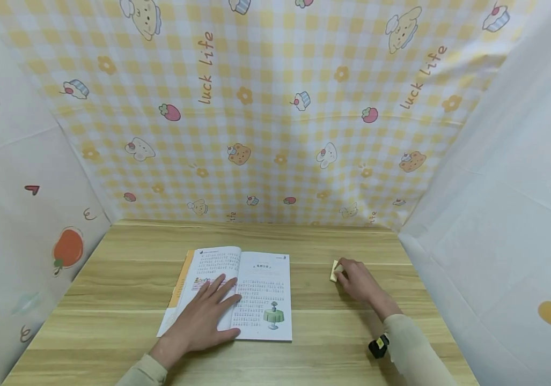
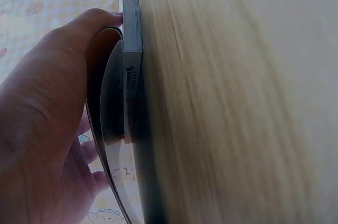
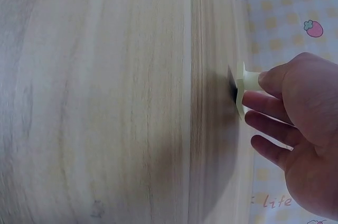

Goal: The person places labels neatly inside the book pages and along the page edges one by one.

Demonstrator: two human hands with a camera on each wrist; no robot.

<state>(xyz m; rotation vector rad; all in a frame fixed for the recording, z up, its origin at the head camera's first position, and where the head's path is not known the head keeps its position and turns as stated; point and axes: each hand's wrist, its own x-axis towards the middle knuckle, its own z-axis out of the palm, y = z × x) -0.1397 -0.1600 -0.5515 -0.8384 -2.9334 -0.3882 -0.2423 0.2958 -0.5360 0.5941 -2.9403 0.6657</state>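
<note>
An open book (image 1: 265, 273) lies on the wooden table, printed text on both pages and a green table picture at lower right. My left hand (image 1: 203, 316) rests on its left page with spread fingers, the fingertips reaching the centre fold. In the left wrist view the left hand (image 2: 47, 102) lies over the curved page and the thumb is at the book's edge. To the right of the book, my right hand (image 1: 358, 280) pinches a small pale yellow sticky note (image 1: 334, 272). The right wrist view shows the sticky note (image 3: 252, 80) bent, one part between thumb and fingers, close over the table.
The wooden table (image 1: 111, 300) ends at a yellow checked cloth (image 1: 275, 134) hung behind it. White cloths (image 1: 507, 241) stand along the left and right sides. A small black device (image 1: 378, 347) sits at my right wrist.
</note>
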